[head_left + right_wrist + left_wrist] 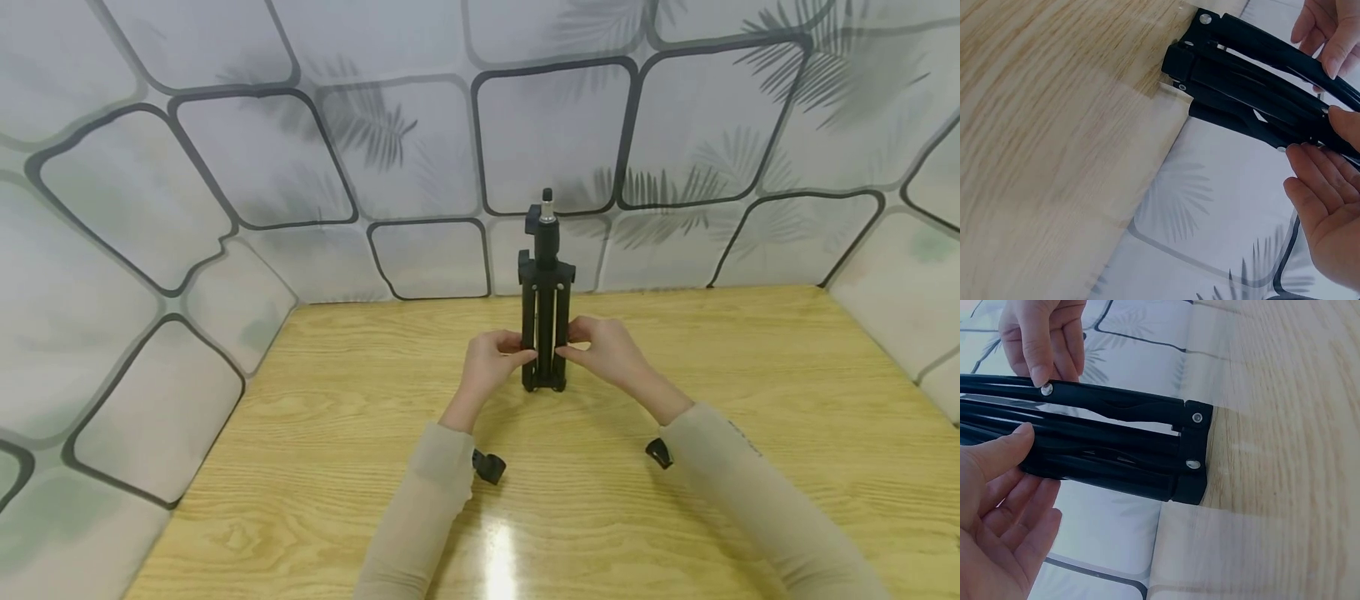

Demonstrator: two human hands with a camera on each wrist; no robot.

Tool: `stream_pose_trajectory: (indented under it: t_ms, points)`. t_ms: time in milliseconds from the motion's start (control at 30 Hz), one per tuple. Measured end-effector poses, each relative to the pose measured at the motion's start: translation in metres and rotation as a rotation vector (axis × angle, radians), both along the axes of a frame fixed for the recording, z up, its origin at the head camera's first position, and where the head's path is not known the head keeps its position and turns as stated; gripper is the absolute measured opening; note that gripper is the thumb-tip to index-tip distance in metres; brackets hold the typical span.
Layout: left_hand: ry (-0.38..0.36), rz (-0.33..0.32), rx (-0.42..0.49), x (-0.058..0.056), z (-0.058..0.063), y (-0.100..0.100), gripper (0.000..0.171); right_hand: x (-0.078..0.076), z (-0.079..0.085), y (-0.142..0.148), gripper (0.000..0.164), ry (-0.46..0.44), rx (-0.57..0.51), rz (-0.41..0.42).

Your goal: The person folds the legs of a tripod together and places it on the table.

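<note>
A black folding tripod stand [546,312] stands upright on the table with its legs folded together. A short silver stud with a black tip tops it. My left hand [491,360] pinches the left leg low down, thumb in front and fingers around the back. On the opposite side, my right hand [603,352] pinches the right leg at about the same height. In the left wrist view, the left thumb [1007,450] lies on a dark leg near the riveted lower joint. The right wrist view shows the right fingers [1322,181] under another leg.
The wood-grain table [337,467] runs up to a pale backdrop [420,150] printed with dark outlines and leaves, which also rises at both sides. A small black device [489,467] sits beside the left sleeve, and another black device [658,452] by the right sleeve.
</note>
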State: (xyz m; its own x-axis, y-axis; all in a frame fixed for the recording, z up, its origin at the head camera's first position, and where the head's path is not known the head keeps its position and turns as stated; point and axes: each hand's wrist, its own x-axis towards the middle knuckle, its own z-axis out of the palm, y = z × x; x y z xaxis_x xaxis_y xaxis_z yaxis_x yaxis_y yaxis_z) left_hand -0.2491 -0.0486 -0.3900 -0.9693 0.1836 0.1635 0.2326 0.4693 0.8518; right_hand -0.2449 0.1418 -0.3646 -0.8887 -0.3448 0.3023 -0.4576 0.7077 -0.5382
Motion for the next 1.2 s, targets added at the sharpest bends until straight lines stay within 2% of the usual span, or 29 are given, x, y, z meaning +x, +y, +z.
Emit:
stream_pose_trajectory:
  t_ms: [133,433,667,900,1200]
  points:
    - [0.045,-0.013,-0.035,0.0,0.001,-0.001,0.023,-0.001,0.002,0.006,0.029,-0.009,0.016,0.013]
    - [0.104,-0.045,-0.113,0.0,0.002,-0.002,0.022,-0.006,0.004,0.017,0.036,-0.097,0.0,-0.03]
    - [0.106,-0.06,-0.124,0.0,0.002,-0.002,0.023,-0.012,0.003,0.019,0.04,-0.126,-0.002,-0.035]
    - [0.115,-0.084,-0.117,-0.005,0.0,-0.003,0.026,-0.019,-0.001,0.02,0.041,-0.146,-0.01,-0.021]
    - [0.076,-0.089,-0.088,-0.009,-0.002,-0.002,0.028,-0.024,-0.006,0.017,0.039,-0.111,-0.037,0.026]
